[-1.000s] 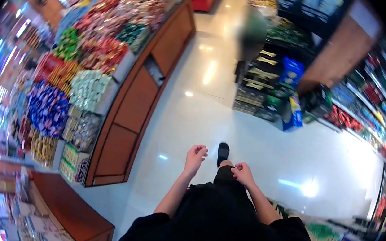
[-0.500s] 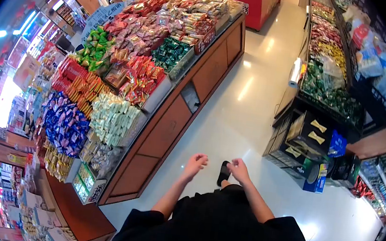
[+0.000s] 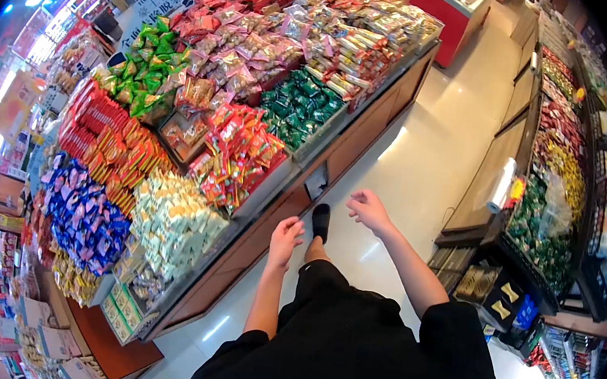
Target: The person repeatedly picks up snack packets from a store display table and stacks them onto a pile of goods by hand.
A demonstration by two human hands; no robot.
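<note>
My left hand hangs over the aisle beside the wooden side of the candy counter, its fingers loosely curled and apart, holding nothing. Over the pale floor, my right hand is also empty, fingers slightly bent and spread. Both are apart from the goods. Nearest to the left hand are the red-wrapped snacks and the pale green packets on the counter. Dark green packets lie farther along its edge. Below the hands, one black shoe shows on the floor.
The wooden counter runs along my left, heaped with blue packets and green bags. A red freezer stands ahead. On the right are a sloped candy shelf, a plastic bag roll and black boxes.
I have moved forward along the aisle, and the counter now looks closer. Both hands have risen in view, the right one farther from the left. A foot has stepped ahead.
</note>
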